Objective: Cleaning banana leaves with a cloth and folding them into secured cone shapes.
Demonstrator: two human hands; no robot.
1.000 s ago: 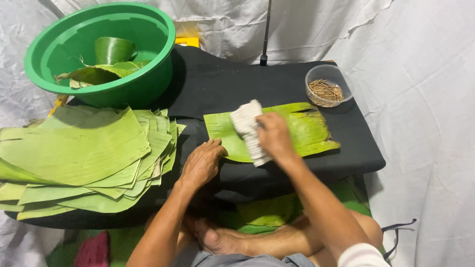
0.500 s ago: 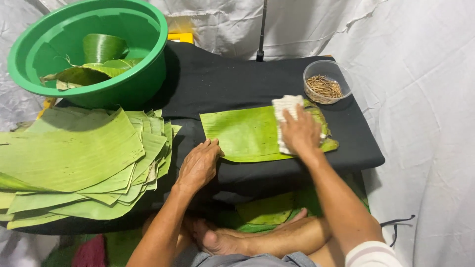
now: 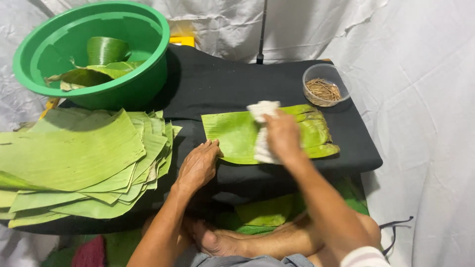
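A person seated cross-legged on the floor works at a low desk (image 3: 213,89) draped in black cloth; the right hand (image 3: 282,136) presses a folded white cloth (image 3: 262,110) flat against a cut banana leaf (image 3: 232,136), the grip of its fingers closed down over the cloth; the cloth shows above and below the hand, lying across the middle of the leaf; the leaf lies on the near half of the desk, its long side running left to right, its right end split into strips; the left hand (image 3: 198,165) rests palm down on the black cloth, fingers spread loosely, fingertips touching the leaf's lower left corner; a thick stack of cut leaves (image 3: 79,163) sits to the left of that hand, overhanging the desk edge; behind the stack stands a green plastic basin (image 3: 148,74) with rolled and loose leaf pieces inside; a small clear bowl of thin brown sticks (image 3: 324,89) stands at the far right corner, just beyond the leaf's end; white sheeting hangs all around.
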